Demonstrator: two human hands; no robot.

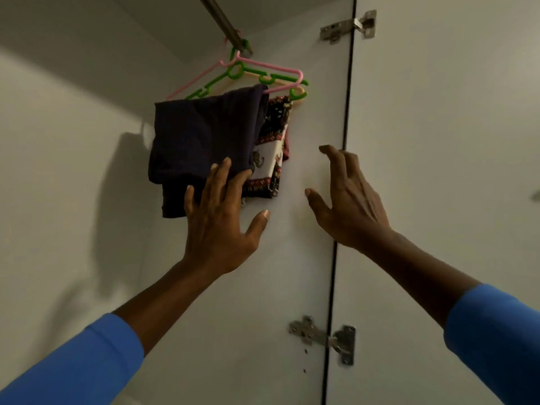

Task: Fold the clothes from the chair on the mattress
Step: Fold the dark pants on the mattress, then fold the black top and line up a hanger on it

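Head view is looking up into a wardrobe, where the dark garment is hanging folded over one of the plastic hangers on the rail, far and high, with a patterned cloth hanging just to its right. The left hand is stretching up, wide, its straight fingertips touching the garment's lower edge and gripping nothing. The right hand is hovering further right, wide and empty. Neither chair nor mattress is showing. The step appears to be settling the hung garment. It is probably worth steadying the hanger with the free hand while smoothing downward, so the fold is not slipping off.
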